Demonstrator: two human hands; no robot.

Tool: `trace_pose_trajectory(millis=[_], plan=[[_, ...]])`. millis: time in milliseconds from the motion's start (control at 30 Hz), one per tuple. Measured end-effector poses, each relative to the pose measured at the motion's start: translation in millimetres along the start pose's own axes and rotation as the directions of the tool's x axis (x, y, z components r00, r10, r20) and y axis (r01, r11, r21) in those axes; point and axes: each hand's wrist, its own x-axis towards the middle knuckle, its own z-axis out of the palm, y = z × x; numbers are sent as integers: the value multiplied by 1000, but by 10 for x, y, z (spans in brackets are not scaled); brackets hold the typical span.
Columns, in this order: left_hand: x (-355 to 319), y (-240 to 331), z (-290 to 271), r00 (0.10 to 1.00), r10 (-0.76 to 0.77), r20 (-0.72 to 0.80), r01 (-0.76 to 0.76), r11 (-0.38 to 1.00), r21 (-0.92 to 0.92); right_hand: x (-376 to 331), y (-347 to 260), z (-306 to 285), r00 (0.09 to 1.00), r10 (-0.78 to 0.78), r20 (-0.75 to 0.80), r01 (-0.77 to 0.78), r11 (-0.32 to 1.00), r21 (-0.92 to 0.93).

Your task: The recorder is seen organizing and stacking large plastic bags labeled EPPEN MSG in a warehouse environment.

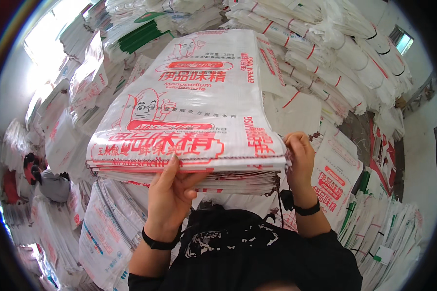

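A white woven sack [238,104] with red print and a cartoon figure lies flat on top of a thick stack of sacks [245,183] in front of me. Its stitched near edge faces my body. At the middle of that edge, my left hand [172,196] has its thumb on the upper face and its fingers bent beneath, gripping the sack. My right hand [301,157] is closed around the near right corner, where loose threads hang. How many layers each hand holds is hidden.
Tied bundles of white sacks [320,58] are piled high at the back and right. More sack stacks [109,228] stand at my left, and upright bundles [381,233] at the near right. Beyond the left stacks is a grey rounded object [55,185].
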Motion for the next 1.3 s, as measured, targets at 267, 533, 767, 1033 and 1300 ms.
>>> trace_pose_trajectory(millis=[267,533,767,1033,1300], plan=[[101,-46,15,996,74,-46,-68,991,114,-391,-140,-81,823,203,530,52,903,-427],[-84,-188,-133,984,-4,-180,50,968,246,-674,187,-123,735,-200,648,567,704,-427],[-104,-265,-135,974,13,-224,63,941,332,-838,482,-322,900,-216,378,206,976,68],[-157,-110,-106,977,-14,-215,99,916,389,-548,287,-36,899,-373,230,390,920,-31],[-103,811,-1520,523,821,-229,-268,413,870,-478,141,1,880,-286,379,420,843,-338]])
